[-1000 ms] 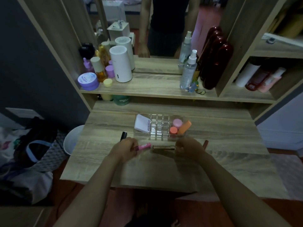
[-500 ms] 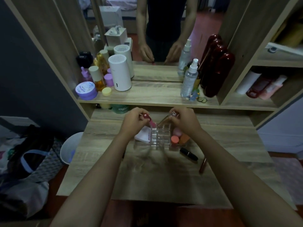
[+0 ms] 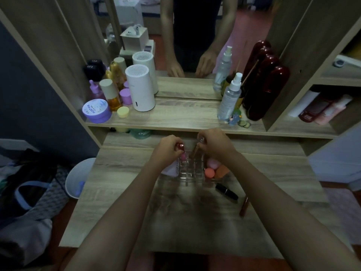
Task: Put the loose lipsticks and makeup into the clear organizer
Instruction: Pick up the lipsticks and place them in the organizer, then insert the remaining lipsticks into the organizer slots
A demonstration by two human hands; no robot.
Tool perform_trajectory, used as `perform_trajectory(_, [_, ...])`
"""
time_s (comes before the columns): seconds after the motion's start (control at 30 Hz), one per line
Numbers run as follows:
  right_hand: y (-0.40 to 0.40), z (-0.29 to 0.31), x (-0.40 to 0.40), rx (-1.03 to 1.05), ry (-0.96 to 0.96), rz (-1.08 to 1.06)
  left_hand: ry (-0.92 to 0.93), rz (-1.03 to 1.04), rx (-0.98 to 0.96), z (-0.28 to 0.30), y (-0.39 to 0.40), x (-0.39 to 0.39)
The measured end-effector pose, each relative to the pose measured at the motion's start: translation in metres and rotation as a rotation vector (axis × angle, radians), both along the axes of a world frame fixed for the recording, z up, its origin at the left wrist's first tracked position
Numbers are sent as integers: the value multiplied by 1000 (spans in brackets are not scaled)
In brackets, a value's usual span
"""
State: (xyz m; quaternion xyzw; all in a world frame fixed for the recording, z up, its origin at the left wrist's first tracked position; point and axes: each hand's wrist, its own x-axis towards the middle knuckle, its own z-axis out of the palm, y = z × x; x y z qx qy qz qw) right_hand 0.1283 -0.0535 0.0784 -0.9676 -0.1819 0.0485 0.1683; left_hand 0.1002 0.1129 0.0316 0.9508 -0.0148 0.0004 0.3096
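Clear plastic marks the organizer [image 3: 192, 170], which sits on the wooden table [image 3: 121, 194] toward its back edge, under both hands in the head view. Its middle is a grid of small cells; a white compact [image 3: 172, 170] lies in its left part, partly hidden by the left wrist, and a pink round pot [image 3: 213, 163], a coral round pot [image 3: 209, 172] and an orange piece [image 3: 222, 171] fill its right part.

Left hand [image 3: 168, 149] is closed around a pink lipstick [image 3: 182, 153], held nearly upright with its lower end down in a back cell of the grid. Right hand [image 3: 214, 143] is closed around a brownish tube [image 3: 197, 150], tilted, with its lower end at the grid's back cells; whether it is inside a cell cannot be told.

On the bare table just right of the organizer lies a black lipstick [image 3: 226, 191], and near it, closer to the right forearm, a slim dark red tube [image 3: 244, 206] lies on its side.

On the shelf [image 3: 185, 118] behind stand a white cylinder [image 3: 140, 88], a purple jar [image 3: 96, 110] and a spray bottle [image 3: 229, 98].
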Motion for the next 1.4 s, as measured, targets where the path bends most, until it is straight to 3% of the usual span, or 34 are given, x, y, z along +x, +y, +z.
perform_trajectory(0.7, [11, -15, -12, -71, 95, 84, 1, -78, 1, -15, -3, 4])
perform_trajectory(0.8, [-19, -10, -18, 36, 4, -20, -22, -97, 1, -12, -2, 3])
perform_trajectory(0.9, [-69, -16, -28, 70, -84, -259, -42, -110, -23, -10, 1, 2])
perform_trajectory(1.0, [-117, -36, -44, 9, 114, -488, -82, -86, -70, -10, 1, -2])
perform_trajectory(1.13, [-139, -70, -69, -82, 434, -520, -93, -52, -106, -9, 4, -11])
perform_trajectory(1.4, [-134, -90, -84, -39, 331, -619, -110, 30, -90, -8, 23, -30])
